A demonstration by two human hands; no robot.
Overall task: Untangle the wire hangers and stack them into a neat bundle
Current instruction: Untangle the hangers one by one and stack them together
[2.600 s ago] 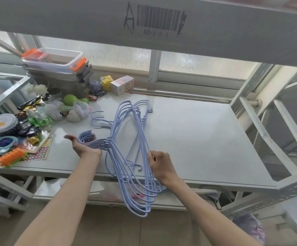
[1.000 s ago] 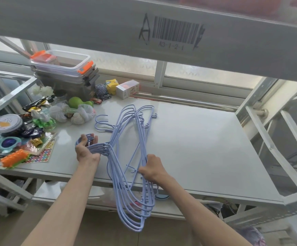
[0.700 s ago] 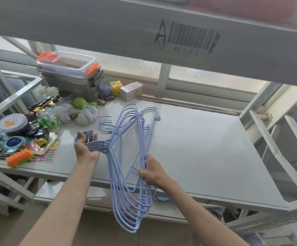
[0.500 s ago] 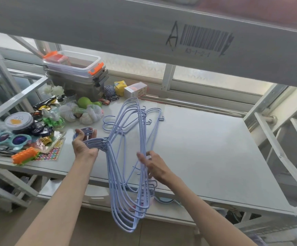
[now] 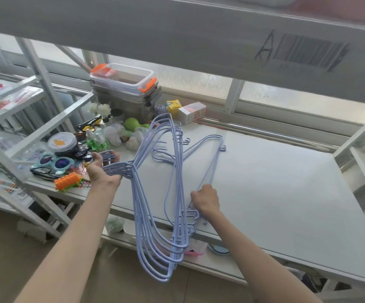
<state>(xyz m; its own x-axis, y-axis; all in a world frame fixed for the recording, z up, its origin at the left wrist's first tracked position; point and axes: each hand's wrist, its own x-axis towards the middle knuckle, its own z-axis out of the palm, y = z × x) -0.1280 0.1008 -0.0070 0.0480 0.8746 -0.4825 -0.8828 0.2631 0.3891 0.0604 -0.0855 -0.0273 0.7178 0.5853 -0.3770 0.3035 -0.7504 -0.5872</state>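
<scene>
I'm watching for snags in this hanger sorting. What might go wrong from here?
The loose hanger in the right hand crosses the wires of the bundle; pulling may catch and drag them.
The left hand grips the bundle only at its necks while its lower ends hang past the table edge; hangers may slip to the floor.
The bundle's far ends reach close to the small box; a swing may knock it.

Pale blue wire hangers [image 5: 155, 215], bunched, one hanger [image 5: 212, 162] splayed aside
</scene>
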